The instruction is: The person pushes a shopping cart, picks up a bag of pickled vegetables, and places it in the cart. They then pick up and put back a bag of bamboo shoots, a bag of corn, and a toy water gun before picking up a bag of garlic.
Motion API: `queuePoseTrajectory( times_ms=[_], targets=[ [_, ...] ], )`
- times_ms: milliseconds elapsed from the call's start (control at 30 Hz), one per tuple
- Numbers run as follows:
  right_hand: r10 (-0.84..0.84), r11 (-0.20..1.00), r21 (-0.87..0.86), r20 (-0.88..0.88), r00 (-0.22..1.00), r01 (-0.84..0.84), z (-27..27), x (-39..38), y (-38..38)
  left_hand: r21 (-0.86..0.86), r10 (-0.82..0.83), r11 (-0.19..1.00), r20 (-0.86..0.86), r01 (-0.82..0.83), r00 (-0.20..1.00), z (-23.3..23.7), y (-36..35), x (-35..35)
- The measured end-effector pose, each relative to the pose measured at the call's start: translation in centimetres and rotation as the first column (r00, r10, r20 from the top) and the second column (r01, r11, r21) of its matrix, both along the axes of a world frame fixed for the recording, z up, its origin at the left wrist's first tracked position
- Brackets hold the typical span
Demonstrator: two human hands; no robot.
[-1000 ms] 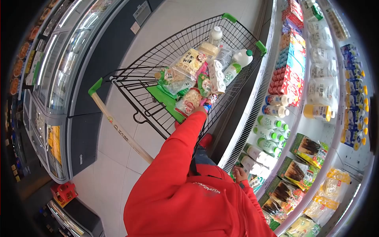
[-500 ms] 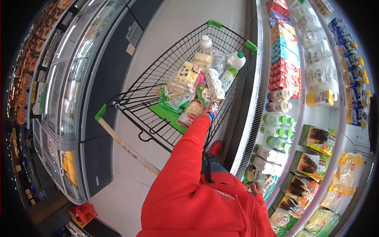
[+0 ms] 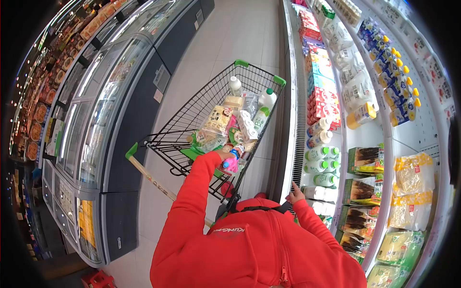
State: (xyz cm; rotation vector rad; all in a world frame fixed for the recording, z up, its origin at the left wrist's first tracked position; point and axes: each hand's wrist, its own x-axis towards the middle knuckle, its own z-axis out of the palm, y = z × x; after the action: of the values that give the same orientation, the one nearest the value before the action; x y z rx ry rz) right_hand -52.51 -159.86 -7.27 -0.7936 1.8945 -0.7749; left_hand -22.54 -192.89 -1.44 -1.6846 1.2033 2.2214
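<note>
My left hand (image 3: 224, 156) is closed around a small blue-and-pink package (image 3: 232, 163), whose kind I cannot make out, over the near end of the shopping cart (image 3: 185, 106). Inside the cart lie a bag with yellowish contents (image 3: 217, 120), a white pack (image 3: 247, 126), a green-and-white bottle (image 3: 261, 120), a white jug with a green cap (image 3: 267, 98) and a white bottle (image 3: 235, 86). On the other side, my right hand (image 3: 295, 194) hovers by the front edge of the refrigerated shelf, fingers apart and holding nothing.
Green-capped bottles (image 3: 321, 166), red cartons (image 3: 322, 105) and dark-fronted packs (image 3: 362, 192) fill the shelves at right. Glass-fronted freezers (image 3: 113, 96) line the left side. The cart's pale handle (image 3: 152, 178) crosses between the freezer and my left arm. Tiled floor (image 3: 235, 36) stretches ahead.
My left hand has come up from low in the cart, bringing the blue-and-pink package toward me. My right hand has risen along the shelf edge. The view has shifted, showing more shelf.
</note>
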Motion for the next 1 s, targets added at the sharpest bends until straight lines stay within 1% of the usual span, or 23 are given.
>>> queuePoseTrajectory(
  times_ms=[33, 100, 133, 200, 233, 267, 333, 367, 400, 467, 500, 567, 600, 700, 733, 767, 833, 867, 933, 967, 1000],
  targets=[
    [0.036, 0.999, 0.02, -0.001, 0.999, -0.036, -0.3, 0.1, -1.1, -0.015, 0.006, 1.0, -0.014, -0.006, 1.0, 1.7, 1.0, 0.1],
    [0.098, 0.993, 0.064, 0.019, 0.995, -0.099, -1.7, 0.3, -2.7, 0.066, 0.14, 0.989, -0.187, -0.129, 0.972, 3.9, 3.3, 0.3],
    [0.134, 0.987, 0.089, 0.035, 0.99, -0.137, -3.1, 0.5, -3.3, 0.118, 0.214, 0.975, -0.263, -0.189, 0.941, 4.2, 4.5, 0.6],
    [0.371, 0.9, 0.266, -0.054, 0.927, -0.345, -6.2, 0.0, -3.4, 0.055, 0.223, 0.975, -0.332, -0.217, 0.916, 0.9, 6.7, 0.9],
    [0.49, 0.847, 0.306, -0.129, 0.862, -0.436, -8.8, -0.9, -2.6, 0.026, 0.225, 0.973, -0.366, -0.231, 0.903, -0.3, 7.7, 0.8],
    [0.597, 0.784, 0.348, -0.201, 0.776, -0.513, -11.3, -1.8, -1.9, -0.117, 0.126, 0.981, -0.236, -0.157, 0.964, 0.9, 8.8, 0.4],
    [0.571, 0.784, 0.442, -0.236, 0.786, -0.437, -16.0, -1.7, 0.6, -0.057, 0.277, 0.95, -0.301, -0.308, 0.912, -1.5, 9.8, -0.1],
    [0.559, 0.779, 0.488, -0.255, 0.789, -0.394, -17.0, -1.6, 1.5, -0.022, 0.351, 0.925, -0.331, -0.378, 0.876, -2.4, 10.1, -0.1],
    [0.554, 0.785, 0.474, -0.252, 0.793, -0.398, -16.4, -2.0, 2.0, -0.004, 0.349, 0.928, -0.336, -0.372, 0.875, -2.2, 10.1, 0.0],
    [0.548, 0.796, 0.448, -0.248, 0.799, -0.407, -12.8, -3.3, 3.4, -0.049, 0.331, 0.926, -0.372, -0.375, 0.867, -4.7, 10.0, -0.2],
    [0.487, 0.826, 0.43, -0.222, 0.845, -0.363, -10.9, -3.6, 4.1, -0.072, 0.319, 0.925, -0.386, -0.373, 0.866, -5.6, 10.1, -0.3],
    [0.416, 0.85, 0.438, -0.217, 0.883, -0.292, -9.3, -3.7, 5.0, -0.039, 0.407, 0.894, -0.352, -0.447, 0.843, -4.8, 10.3, -0.7],
    [0.381, 0.858, 0.448, -0.223, 0.897, -0.253, -9.6, -3.9, 5.7, -0.025, 0.446, 0.877, -0.332, -0.481, 0.831, -4.9, 10.5, -0.6],
    [0.281, 0.875, 0.464, -0.258, 0.924, -0.136, -11.0, -3.9, 6.7, 0.018, 0.509, 0.841, -0.367, -0.541, 0.779, -5.4, 10.4, -0.9],
    [0.249, 0.881, 0.461, -0.271, 0.93, -0.101, -11.4, -4.0, 7.0, 0.06, 0.518, 0.843, -0.356, -0.534, 0.778, -4.2, 10.3, -0.9],
    [0.217, 0.892, 0.445, -0.274, 0.937, -0.077, -12.0, -4.1, 7.2, 0.102, 0.551, 0.824, -0.376, -0.557, 0.745, -3.0, 10.4, -1.1],
    [0.162, 0.923, 0.38, -0.248, 0.955, -0.057, -11.1, -3.6, 6.5, 0.125, 0.52, 0.849, -0.365, -0.513, 0.772, -0.9, 9.6, -0.6],
    [0.131, 0.944, 0.323, -0.199, 0.971, -0.061, -8.9, -3.0, 4.9, 0.103, 0.511, 0.849, -0.409, -0.518, 0.756, -0.3, 9.4, -0.7],
    [0.078, 0.976, 0.211, -0.087, 0.993, -0.059, -1.4, -1.0, 0.6, 0.058, 0.492, 0.843, -0.486, -0.535, 0.722, 0.9, 8.8, -0.7],
    [0.16, 0.987, 0.019, -0.213, 0.964, -0.159, -1.2, -0.7, -0.3, 0.035, 0.457, 0.855, -0.524, -0.518, 0.719, 3.3, 8.6, -0.7],
    [0.125, 0.989, -0.057, -0.129, 0.984, -0.133, -0.2, -0.4, -1.6, 0.012, 0.42, 0.866, -0.56, -0.5, 0.714, 7.0, 8.7, -1.0]
  ],
)
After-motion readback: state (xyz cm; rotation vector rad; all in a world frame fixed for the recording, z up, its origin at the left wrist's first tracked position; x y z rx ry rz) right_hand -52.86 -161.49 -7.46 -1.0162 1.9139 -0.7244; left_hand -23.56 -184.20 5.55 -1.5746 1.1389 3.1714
